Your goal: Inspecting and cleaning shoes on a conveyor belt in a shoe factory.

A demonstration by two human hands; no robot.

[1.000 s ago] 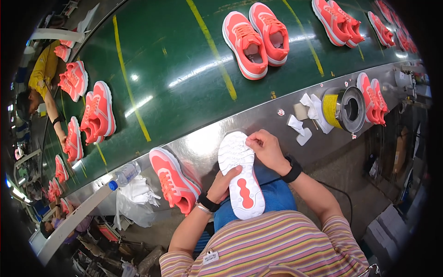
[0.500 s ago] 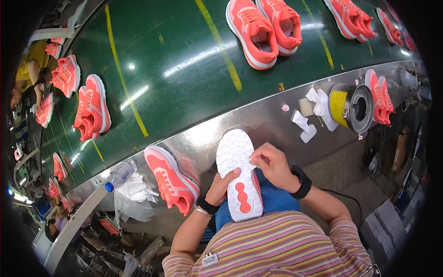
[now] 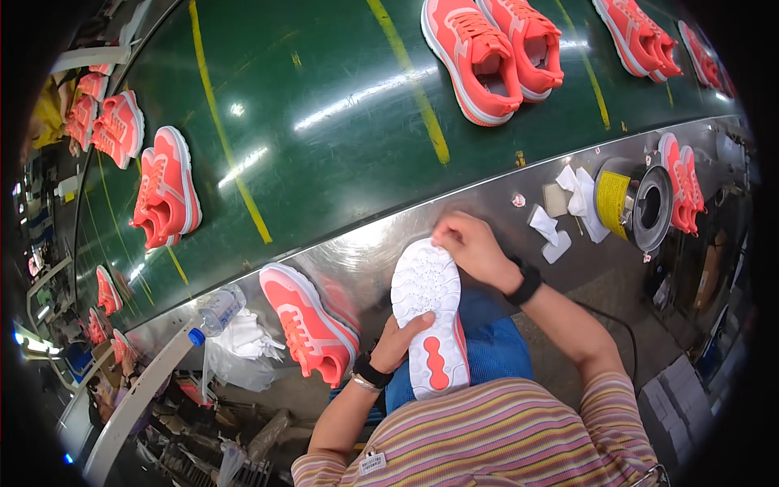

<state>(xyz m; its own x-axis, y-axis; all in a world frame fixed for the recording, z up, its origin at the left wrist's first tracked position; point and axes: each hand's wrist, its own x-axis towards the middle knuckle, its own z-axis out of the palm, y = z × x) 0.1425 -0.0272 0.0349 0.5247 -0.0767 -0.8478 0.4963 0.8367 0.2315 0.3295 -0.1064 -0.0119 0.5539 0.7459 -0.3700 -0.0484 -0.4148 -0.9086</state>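
Note:
A coral sneaker (image 3: 426, 284) stands sole up in front of my body, its white tread facing me, with a coral patch near the heel. My left hand (image 3: 403, 339) grips it by the side, thumb lying across the sole. At the toe's right edge is my right hand (image 3: 477, 250), its fingers curled in a pinch. Whatever those fingertips may hold is too small to make out. Left of the held one, another coral sneaker (image 3: 310, 321) rests on the metal ledge (image 3: 369, 252).
Pairs of coral sneakers (image 3: 479, 61) ride on the green conveyor belt (image 3: 324, 154) beyond the ledge. A yellow-labelled metal can (image 3: 614, 197), white wipes (image 3: 578, 193) and one more pair of sneakers (image 3: 682, 183) are at right. A plastic bottle (image 3: 221, 310) and white cloths (image 3: 246, 335) lie at left.
My right hand has moved up along the sole from its right side to the toe. The held sneaker has shifted slightly right and down in the view, my left hand still on it.

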